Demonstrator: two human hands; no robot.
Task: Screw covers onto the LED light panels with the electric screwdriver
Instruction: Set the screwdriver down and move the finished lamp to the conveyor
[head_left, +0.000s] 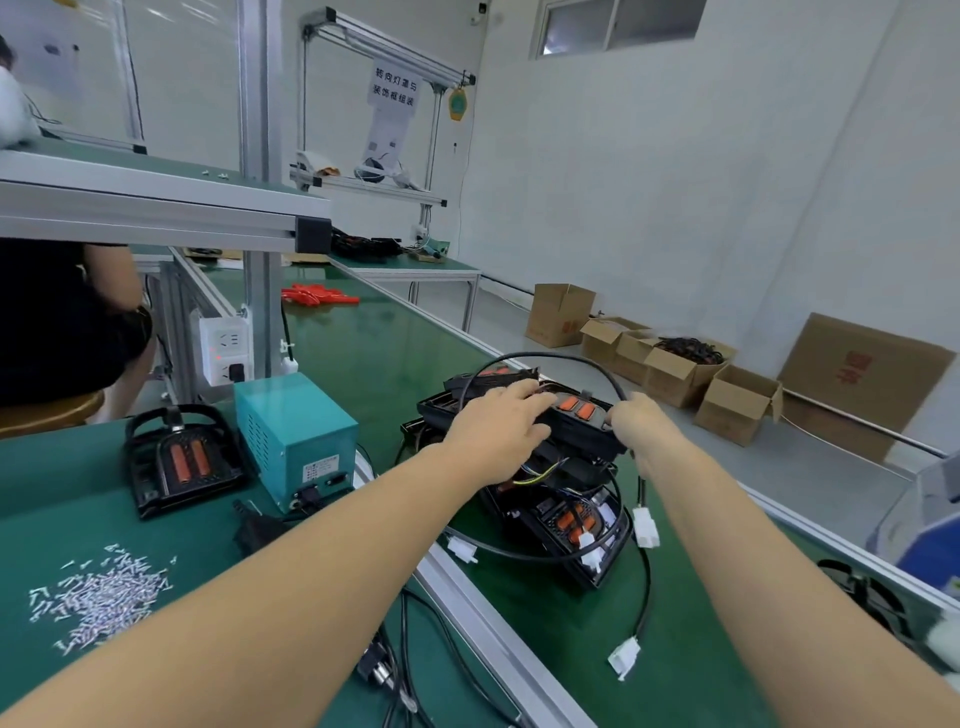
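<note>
panels lie stacked on the green conveyor belt (363, 364), black housings with orange lenses, and the top panel (571, 421) sits tilted across the pile. your left hand (493, 426) rests on that top panel with fingers spread over its upper face. your right hand (631, 423) pinches the black cable (545, 356) that loops above the stack, right at the panel's right end. lower panels (561, 519) trail wires ending in white connectors (645, 527). 1 more panel (182, 462) lies apart on the green bench mat, left of the teal power box (296, 436). loose silver screws (104, 597) are heaped near your left forearm. cardboard boxes (675, 369) stand on the floor beyond.
</note>
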